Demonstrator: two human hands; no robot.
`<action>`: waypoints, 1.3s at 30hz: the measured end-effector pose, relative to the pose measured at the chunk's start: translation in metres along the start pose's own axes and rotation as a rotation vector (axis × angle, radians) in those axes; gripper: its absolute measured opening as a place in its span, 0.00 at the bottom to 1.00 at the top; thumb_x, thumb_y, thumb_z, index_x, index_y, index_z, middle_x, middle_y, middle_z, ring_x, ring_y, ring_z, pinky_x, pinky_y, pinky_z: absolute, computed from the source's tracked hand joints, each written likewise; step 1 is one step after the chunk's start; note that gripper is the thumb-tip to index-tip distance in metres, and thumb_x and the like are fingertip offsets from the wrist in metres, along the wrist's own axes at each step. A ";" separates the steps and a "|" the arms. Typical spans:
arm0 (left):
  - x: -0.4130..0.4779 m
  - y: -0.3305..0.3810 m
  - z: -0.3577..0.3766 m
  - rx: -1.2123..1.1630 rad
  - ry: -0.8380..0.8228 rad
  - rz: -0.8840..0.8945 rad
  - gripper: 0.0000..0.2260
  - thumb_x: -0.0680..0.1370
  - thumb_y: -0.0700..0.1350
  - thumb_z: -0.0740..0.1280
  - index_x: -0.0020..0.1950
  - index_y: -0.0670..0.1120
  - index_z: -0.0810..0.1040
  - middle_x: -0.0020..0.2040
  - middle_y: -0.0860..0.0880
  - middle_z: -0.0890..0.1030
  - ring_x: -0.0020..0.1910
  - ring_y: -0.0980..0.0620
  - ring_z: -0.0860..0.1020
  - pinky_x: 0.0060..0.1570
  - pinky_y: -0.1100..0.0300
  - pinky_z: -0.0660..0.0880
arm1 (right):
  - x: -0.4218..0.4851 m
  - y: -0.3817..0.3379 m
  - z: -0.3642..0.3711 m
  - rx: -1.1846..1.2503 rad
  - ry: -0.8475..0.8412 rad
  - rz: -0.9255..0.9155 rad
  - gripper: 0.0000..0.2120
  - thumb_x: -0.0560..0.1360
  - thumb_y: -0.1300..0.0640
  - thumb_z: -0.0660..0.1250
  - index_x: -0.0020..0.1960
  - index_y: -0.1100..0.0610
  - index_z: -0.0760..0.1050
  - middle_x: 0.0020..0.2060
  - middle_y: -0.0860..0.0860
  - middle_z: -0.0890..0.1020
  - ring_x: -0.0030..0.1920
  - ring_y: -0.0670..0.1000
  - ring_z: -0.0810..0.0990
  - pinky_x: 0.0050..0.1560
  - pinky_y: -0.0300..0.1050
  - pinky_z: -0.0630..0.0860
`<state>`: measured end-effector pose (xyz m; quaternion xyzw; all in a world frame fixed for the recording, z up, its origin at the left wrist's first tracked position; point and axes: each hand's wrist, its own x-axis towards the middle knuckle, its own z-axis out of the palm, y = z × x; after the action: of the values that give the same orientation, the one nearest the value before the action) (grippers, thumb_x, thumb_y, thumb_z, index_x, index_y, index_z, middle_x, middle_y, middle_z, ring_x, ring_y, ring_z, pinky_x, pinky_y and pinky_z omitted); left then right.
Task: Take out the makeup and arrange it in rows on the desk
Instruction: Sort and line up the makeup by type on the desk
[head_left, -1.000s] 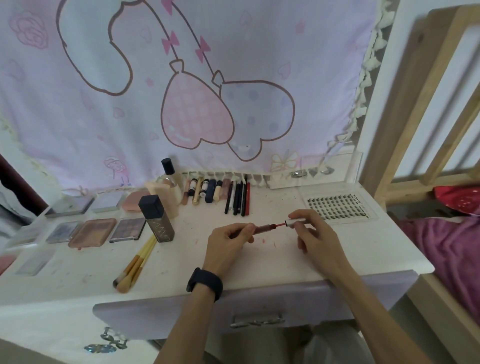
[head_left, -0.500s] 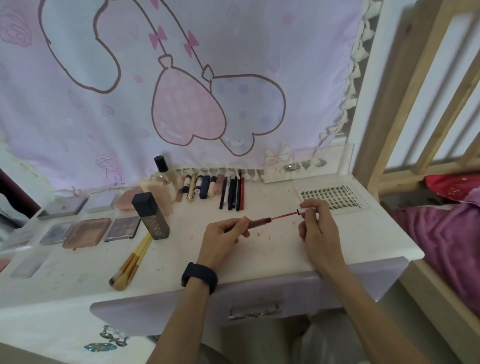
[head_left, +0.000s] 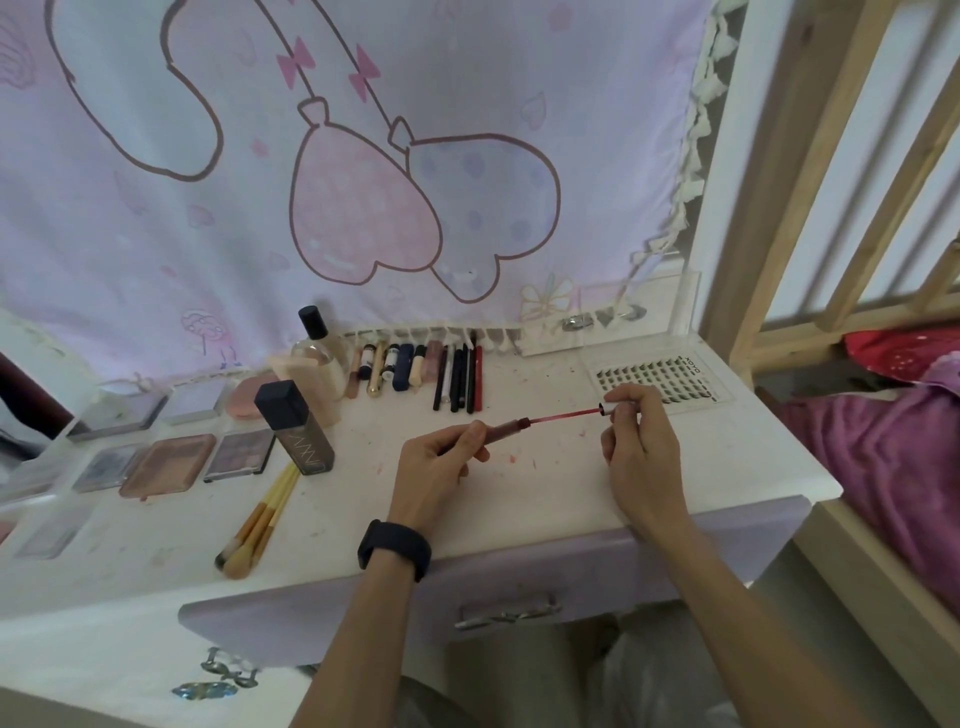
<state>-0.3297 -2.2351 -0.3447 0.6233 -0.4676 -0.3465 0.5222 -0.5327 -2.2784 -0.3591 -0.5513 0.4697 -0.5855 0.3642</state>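
Head view: far left of my left hand I see flat palettes (head_left: 171, 462) side by side, then a dark bottle (head_left: 296, 434) and brushes (head_left: 260, 519) nearer it, grouped by kind as the task wants. The left hand (head_left: 436, 467) curls round a lip gloss tube (head_left: 506, 428), slim and dark red, just above the desk (head_left: 519, 499), steadying it, I judge. The thin red wand (head_left: 563, 415) spans from the tube mouth to the right hand (head_left: 644, 452), whose fingertips pinch its top end. Behind that hand lies a lash tray (head_left: 660, 379).
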 end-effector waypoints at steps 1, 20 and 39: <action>0.000 0.000 0.000 -0.009 0.005 -0.003 0.11 0.81 0.47 0.66 0.48 0.43 0.85 0.29 0.58 0.80 0.27 0.63 0.71 0.32 0.72 0.70 | 0.000 0.000 0.000 0.003 0.005 0.002 0.09 0.85 0.62 0.53 0.52 0.56 0.71 0.35 0.52 0.74 0.30 0.47 0.70 0.30 0.38 0.68; 0.009 0.013 0.003 0.034 0.024 -0.117 0.17 0.85 0.51 0.56 0.51 0.45 0.81 0.38 0.51 0.73 0.35 0.54 0.71 0.35 0.65 0.70 | 0.010 -0.011 -0.018 0.439 0.133 0.355 0.06 0.76 0.65 0.71 0.52 0.62 0.79 0.44 0.57 0.85 0.42 0.52 0.82 0.40 0.41 0.79; -0.017 0.046 0.099 0.604 -0.072 -0.236 0.13 0.75 0.58 0.69 0.43 0.49 0.83 0.39 0.51 0.83 0.39 0.51 0.81 0.44 0.55 0.81 | -0.047 0.012 -0.052 -0.704 0.029 -0.064 0.09 0.75 0.48 0.73 0.42 0.49 0.75 0.36 0.45 0.79 0.39 0.46 0.75 0.38 0.34 0.66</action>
<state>-0.4361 -2.2522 -0.3221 0.7874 -0.4921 -0.2718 0.2531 -0.5794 -2.2293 -0.3823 -0.6492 0.6303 -0.4066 0.1266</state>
